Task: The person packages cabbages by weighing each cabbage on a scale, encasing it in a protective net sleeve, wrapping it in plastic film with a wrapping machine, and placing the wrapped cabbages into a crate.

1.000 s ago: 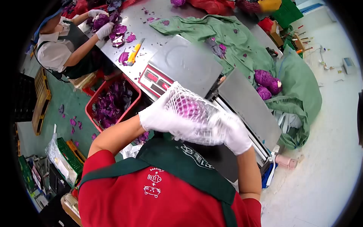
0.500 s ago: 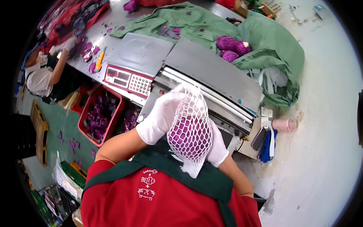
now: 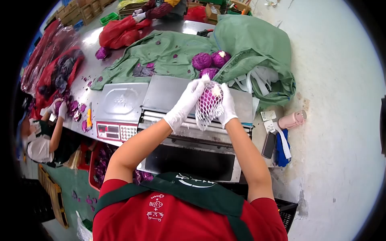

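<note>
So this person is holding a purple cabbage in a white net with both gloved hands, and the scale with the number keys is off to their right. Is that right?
Not quite: the scale is to the person's left, as the head view shows. The purple cabbage is indeed in a white net, held with both gloved hands.

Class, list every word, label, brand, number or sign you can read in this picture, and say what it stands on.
"+": on the red shirt.
"=": seemingly, higher on that shirt, though very small.
White lettering on the green apron: partly hidden, cannot be read; the ringed mark beside it is too small.
Scale, keypad and display: too small to read.
Paper slip: print too small to read.
</note>
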Tool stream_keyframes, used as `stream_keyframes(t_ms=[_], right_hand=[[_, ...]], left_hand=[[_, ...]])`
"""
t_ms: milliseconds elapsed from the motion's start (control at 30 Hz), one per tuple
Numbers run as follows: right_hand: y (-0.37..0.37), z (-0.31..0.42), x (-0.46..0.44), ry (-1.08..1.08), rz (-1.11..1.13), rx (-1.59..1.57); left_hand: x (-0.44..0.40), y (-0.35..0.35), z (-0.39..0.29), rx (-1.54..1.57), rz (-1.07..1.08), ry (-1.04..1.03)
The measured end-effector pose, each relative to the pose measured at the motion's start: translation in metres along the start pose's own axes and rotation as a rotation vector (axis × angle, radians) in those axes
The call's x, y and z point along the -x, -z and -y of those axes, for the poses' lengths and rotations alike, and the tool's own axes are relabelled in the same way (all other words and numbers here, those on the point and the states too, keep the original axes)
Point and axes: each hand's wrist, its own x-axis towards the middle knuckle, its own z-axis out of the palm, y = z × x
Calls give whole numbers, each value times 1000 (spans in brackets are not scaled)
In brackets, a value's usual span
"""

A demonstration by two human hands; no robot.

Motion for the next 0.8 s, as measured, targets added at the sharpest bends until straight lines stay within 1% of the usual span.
stream_keyframes(t_ms=[33,67,100,133,167,200,233,267,300,333,367,433,467,500,567,600,633,667,700,733,767,800], right_hand=[[5,-4,-3,45,-38,37],[11,-8,-6,72,-101,127],[13,-12,-5,89,-168,217],[15,-15,-3,115,-203,308],[20,-14,-6,137,-145,410],[16,-11,-4,111,-140,494],[9,-5,-2,92,-130,575],[7,-5,-4,86,-131,594],[-4,2,1,18,-144,578],[-2,1,0,13,-134,556],[-1,0,0,11,-123,533],[2,4,1,-3,-124,586],[3,6,3,-16,-119,637],[5,8,4,-18,-123,637],[7,14,7,194,-84,903],[-6,34,26,219,-111,1019],[20,44,27,457,-67,1316],[32,61,41,651,16,1540],[33,79,65,688,78,1768],[51,88,75,849,210,1887],[65,97,89,849,214,1889],[78,106,103,828,366,2148]], left_hand=[[-4,2,9,-50,11,32],[-6,3,19,-57,9,49],[-5,2,22,-34,-42,80],[-7,5,26,-49,-28,74],[-7,9,29,-63,-17,75],[-7,13,18,-137,5,119],[-12,20,24,-38,12,242],[-16,24,28,19,5,294],[-18,24,28,77,-4,342],[-21,24,27,172,-4,437],[-17,21,25,174,0,443],[-4,13,23,-6,-20,294],[1,15,31,-11,-12,250],[7,16,34,-9,-11,253],[19,22,36,-357,-117,-66],[24,32,7,-717,-67,-185],[29,48,-16,-862,1,-306],[36,61,-37,-921,44,-361],[44,86,-47,-1209,152,-421],[52,114,-51,-1447,285,-543],[61,131,-61,-1635,466,-550],[72,149,-63,-1687,566,-490]])
